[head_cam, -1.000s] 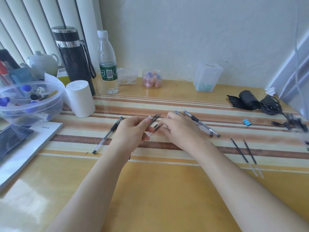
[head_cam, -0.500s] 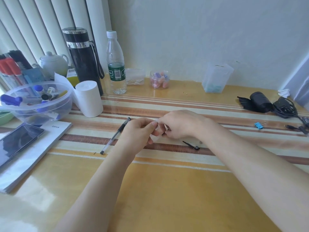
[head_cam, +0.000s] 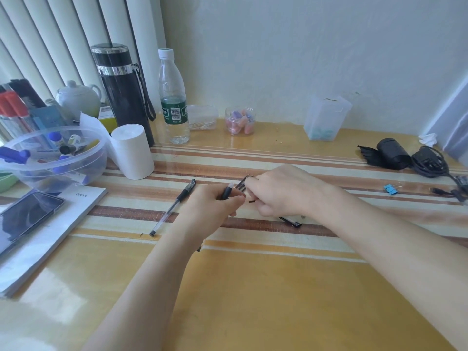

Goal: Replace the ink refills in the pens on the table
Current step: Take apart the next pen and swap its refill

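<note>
We see bare worktop nearest us; a pen lies left; flask, bottle and paper roll crowd back-left.

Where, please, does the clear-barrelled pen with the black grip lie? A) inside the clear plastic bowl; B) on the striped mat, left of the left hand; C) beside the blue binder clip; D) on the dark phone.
B: the clear-barrelled pen with the black grip lies on the striped mat, left of the left hand.

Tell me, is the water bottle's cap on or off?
On. The white cap sits on the neck of the bottle, which stands upright.
</note>
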